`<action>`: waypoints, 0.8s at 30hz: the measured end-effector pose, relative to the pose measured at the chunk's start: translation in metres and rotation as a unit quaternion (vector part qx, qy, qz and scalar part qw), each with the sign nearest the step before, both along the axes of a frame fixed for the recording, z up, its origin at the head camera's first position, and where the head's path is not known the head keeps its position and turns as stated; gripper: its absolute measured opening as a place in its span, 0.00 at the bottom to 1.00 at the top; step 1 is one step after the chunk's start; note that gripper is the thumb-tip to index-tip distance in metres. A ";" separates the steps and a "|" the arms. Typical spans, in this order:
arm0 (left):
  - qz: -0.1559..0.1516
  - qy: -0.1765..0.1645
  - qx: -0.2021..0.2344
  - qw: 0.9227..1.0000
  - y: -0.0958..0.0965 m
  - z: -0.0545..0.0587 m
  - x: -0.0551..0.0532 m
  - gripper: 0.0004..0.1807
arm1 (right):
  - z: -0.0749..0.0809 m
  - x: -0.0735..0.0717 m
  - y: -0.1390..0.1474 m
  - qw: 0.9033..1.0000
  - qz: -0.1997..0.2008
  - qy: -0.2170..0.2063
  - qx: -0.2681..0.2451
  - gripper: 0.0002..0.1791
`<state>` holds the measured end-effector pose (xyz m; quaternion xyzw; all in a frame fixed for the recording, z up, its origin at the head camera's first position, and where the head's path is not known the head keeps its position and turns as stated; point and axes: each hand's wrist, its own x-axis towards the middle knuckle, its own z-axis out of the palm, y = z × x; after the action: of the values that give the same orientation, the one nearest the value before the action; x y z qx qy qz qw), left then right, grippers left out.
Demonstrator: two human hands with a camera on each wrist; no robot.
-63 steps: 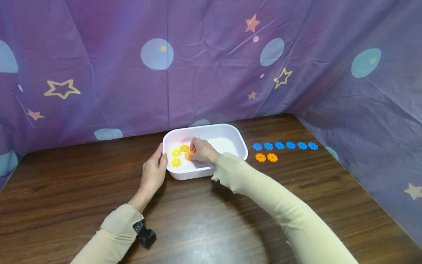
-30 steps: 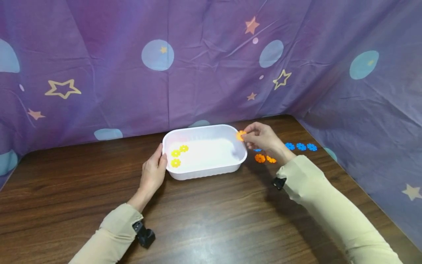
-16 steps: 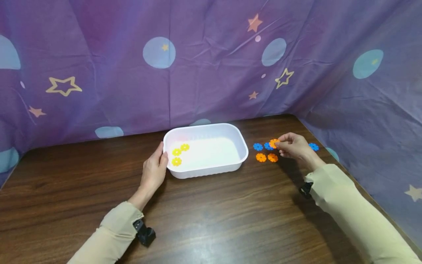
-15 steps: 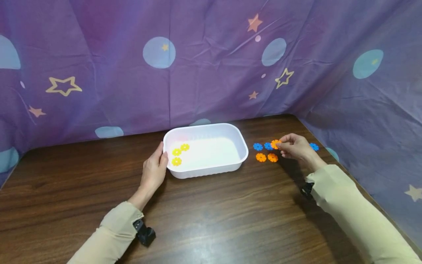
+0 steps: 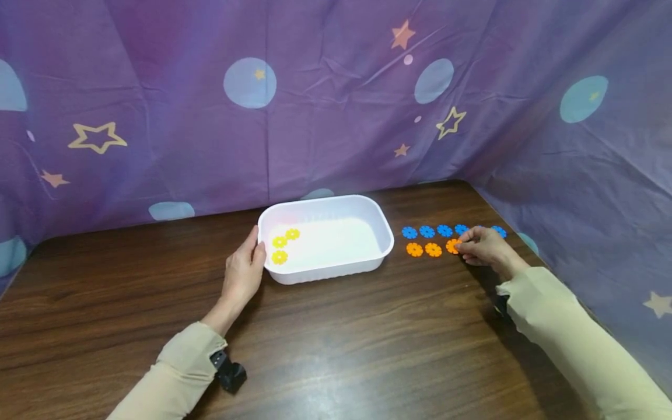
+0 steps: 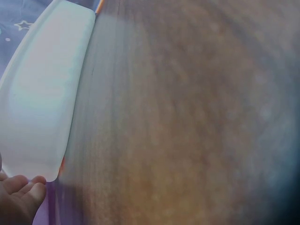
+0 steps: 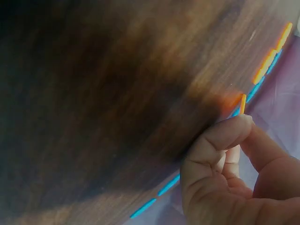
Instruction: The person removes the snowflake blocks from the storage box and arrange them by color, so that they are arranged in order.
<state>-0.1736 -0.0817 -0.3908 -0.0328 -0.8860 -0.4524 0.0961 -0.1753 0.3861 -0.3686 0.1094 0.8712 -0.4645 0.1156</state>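
Right hand [image 5: 488,249]: thumb and fingertips closed in a pinch on an orange disc [image 5: 452,247], above the right part of the counter [image 5: 325,338]. My right wrist feed shows the disc edge-on; I cannot tell whether its rim touches the wood. Two more orange discs [image 5: 414,249] lie flat to its left, in line with it. Just far of these I log a row of blue discs [image 5: 444,230], partly hidden behind the hand at its right end.

Left hand [image 5: 244,274]: fingers fairly straight, thumb apart, resting against the left end of the white tray [image 5: 336,272]. Inside, near that end, lie three yellow discs [image 5: 280,241]. Purple cloth [image 5: 341,128] hangs at the far side.
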 end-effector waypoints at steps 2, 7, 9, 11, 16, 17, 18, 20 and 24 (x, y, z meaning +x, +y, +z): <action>-0.003 0.000 -0.001 1.000 0.000 0.000 -0.001 0.26 | 0.000 0.000 -0.001 1.000 0.003 0.002 0.024 0.10; -0.004 -0.001 0.002 1.000 0.001 0.000 -0.001 0.26 | 0.000 -0.001 -0.005 0.997 0.011 0.015 0.074 0.10; -0.003 0.000 0.005 1.000 0.001 0.000 -0.001 0.26 | 0.001 -0.001 -0.006 0.996 0.012 0.019 0.088 0.10; -0.002 -0.001 0.005 1.000 -0.001 0.000 0.000 0.27 | 0.001 -0.002 -0.008 0.995 0.013 0.020 0.098 0.10; -0.004 -0.008 0.004 1.000 -0.003 0.001 0.001 0.27 | 0.001 -0.003 -0.010 0.993 0.015 0.015 0.112 0.11; -0.004 -0.009 0.005 1.000 -0.003 0.000 0.001 0.27 | 0.001 -0.004 -0.010 0.994 0.015 0.015 0.111 0.11; -0.003 -0.009 0.006 1.000 -0.003 0.000 0.001 0.27 | 0.001 -0.003 -0.010 0.994 0.015 0.014 0.106 0.11; -0.001 -0.008 0.008 1.000 -0.002 0.000 0.001 0.27 | 0.001 -0.003 -0.010 0.995 0.016 0.017 0.095 0.12; -0.003 -0.005 0.008 1.000 0.000 0.000 -0.001 0.27 | 0.006 -0.002 -0.015 0.994 0.022 0.050 0.091 0.14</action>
<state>-0.1744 -0.0821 -0.3904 -0.0328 -0.8825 -0.4604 0.0905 -0.1768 0.3708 -0.3621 0.0770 0.9168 -0.3853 0.0712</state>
